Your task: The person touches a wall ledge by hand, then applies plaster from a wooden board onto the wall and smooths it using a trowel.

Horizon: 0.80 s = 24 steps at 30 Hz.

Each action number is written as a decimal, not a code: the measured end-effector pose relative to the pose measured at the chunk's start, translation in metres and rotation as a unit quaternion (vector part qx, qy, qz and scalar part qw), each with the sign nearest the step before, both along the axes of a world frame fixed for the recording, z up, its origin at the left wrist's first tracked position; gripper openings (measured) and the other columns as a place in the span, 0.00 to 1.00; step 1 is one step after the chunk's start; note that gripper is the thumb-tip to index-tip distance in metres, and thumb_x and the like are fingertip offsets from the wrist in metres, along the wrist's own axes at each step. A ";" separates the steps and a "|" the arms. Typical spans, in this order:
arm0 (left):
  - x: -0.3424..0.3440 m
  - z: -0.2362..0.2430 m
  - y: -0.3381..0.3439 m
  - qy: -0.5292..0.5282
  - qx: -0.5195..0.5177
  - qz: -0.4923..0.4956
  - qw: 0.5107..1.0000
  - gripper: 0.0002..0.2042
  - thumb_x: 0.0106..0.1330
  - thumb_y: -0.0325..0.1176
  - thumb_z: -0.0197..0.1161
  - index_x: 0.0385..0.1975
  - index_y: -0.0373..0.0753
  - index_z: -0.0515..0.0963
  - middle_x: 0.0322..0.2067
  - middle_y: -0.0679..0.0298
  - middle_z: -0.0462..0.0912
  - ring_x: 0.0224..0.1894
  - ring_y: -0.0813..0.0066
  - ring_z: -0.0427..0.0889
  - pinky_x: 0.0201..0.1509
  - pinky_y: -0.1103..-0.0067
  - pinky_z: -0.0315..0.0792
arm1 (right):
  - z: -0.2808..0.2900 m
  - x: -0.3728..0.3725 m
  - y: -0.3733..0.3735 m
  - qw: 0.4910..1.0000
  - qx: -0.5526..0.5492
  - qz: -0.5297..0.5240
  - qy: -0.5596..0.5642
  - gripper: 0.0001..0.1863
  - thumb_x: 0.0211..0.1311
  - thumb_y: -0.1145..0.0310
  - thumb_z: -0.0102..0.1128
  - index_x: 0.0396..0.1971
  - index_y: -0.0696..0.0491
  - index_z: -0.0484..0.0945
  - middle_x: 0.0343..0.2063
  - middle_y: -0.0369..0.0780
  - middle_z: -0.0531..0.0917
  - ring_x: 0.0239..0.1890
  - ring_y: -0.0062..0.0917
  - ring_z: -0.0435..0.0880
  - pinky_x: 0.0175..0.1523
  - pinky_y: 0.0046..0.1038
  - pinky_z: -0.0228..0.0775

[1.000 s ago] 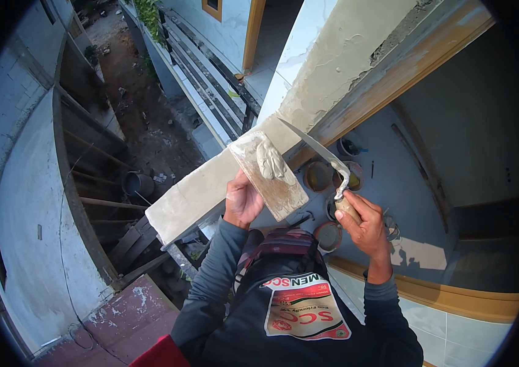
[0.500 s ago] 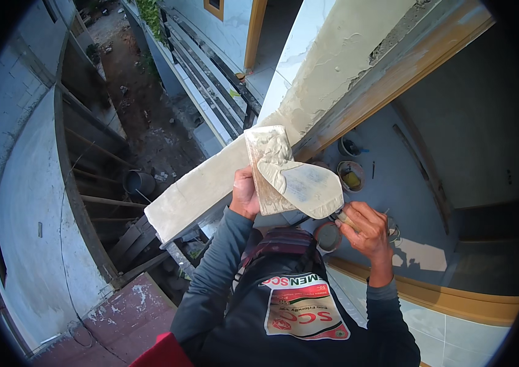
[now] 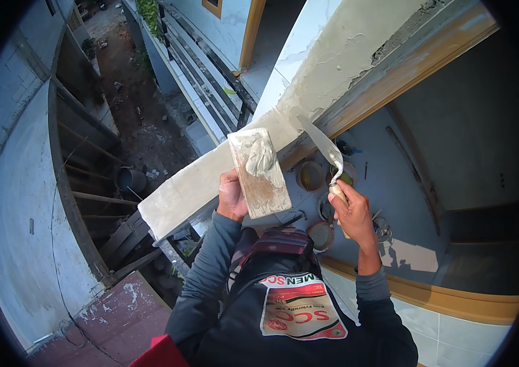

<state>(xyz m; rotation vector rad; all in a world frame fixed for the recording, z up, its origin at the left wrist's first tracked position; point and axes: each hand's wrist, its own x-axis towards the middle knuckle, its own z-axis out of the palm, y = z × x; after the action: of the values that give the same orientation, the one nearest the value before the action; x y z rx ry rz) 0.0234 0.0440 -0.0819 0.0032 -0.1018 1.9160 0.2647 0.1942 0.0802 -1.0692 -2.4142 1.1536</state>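
My left hand grips a rectangular wooden board, tilted, with a lump of pale wet plaster on its upper part. In my right hand is a trowel by its wooden handle, fingers closed round it; the blade is held to the right of the board, its tip over the pale plastered ledge where that meets a rougher plastered strip. I cannot tell whether the tip touches it.
Below right, several buckets stand on a floor beside a wooden-trimmed opening. Behind the ledge are a metal railing and a tiled wall. At left, a deep gap holds planks and a dark bucket beside a curved wall.
Half a second ago the trowel blade lay across the board; it has since swung up and away to the right, onto or over the ledge. The board has moved slightly left.
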 end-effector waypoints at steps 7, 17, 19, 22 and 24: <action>0.005 0.002 -0.011 0.014 -0.015 0.027 0.999 0.27 0.73 0.33 0.53 0.71 0.33 0.68 0.64 0.51 0.80 0.64 0.53 0.82 0.71 0.56 0.74 | -0.003 -0.010 -0.005 0.996 -0.070 -0.029 0.055 0.24 0.73 0.68 0.65 0.63 0.65 0.78 0.29 0.38 0.85 0.21 0.15 0.79 0.24 0.24 0.71; 0.012 0.001 -0.014 -0.013 -0.052 0.022 0.998 0.28 0.71 0.33 0.53 0.70 0.30 0.70 0.64 0.48 0.80 0.63 0.50 0.83 0.71 0.53 0.75 | 0.003 -0.014 -0.009 0.998 -0.020 -0.034 0.056 0.24 0.73 0.67 0.64 0.62 0.67 0.78 0.29 0.41 0.85 0.21 0.18 0.80 0.27 0.26 0.72; 0.012 0.001 -0.014 -0.014 -0.063 0.028 0.998 0.28 0.71 0.33 0.53 0.70 0.30 0.70 0.64 0.48 0.81 0.63 0.49 0.82 0.70 0.52 0.75 | -0.003 -0.017 -0.008 0.999 -0.045 -0.012 0.013 0.25 0.73 0.67 0.65 0.64 0.65 0.77 0.30 0.38 0.86 0.22 0.15 0.80 0.25 0.24 0.73; 0.013 0.002 -0.012 -0.013 -0.063 0.020 0.998 0.28 0.71 0.33 0.53 0.70 0.31 0.70 0.63 0.48 0.81 0.63 0.49 0.82 0.70 0.52 0.75 | -0.010 -0.026 0.001 0.999 -0.034 0.003 -0.024 0.24 0.73 0.66 0.64 0.63 0.65 0.78 0.29 0.39 0.86 0.21 0.16 0.80 0.25 0.24 0.73; 0.013 0.004 -0.011 -0.012 -0.071 0.019 0.997 0.28 0.71 0.33 0.53 0.71 0.31 0.70 0.64 0.48 0.81 0.63 0.49 0.82 0.71 0.52 0.75 | -0.010 -0.030 0.007 0.999 -0.002 -0.020 -0.026 0.23 0.72 0.65 0.64 0.60 0.66 0.79 0.25 0.43 0.85 0.19 0.19 0.80 0.28 0.28 0.74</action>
<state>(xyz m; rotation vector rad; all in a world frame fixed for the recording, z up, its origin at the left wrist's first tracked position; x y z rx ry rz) 0.0368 0.0328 -0.0781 -0.1146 0.0187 1.9573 0.2345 0.2008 0.0702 -1.1571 -2.4179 1.1318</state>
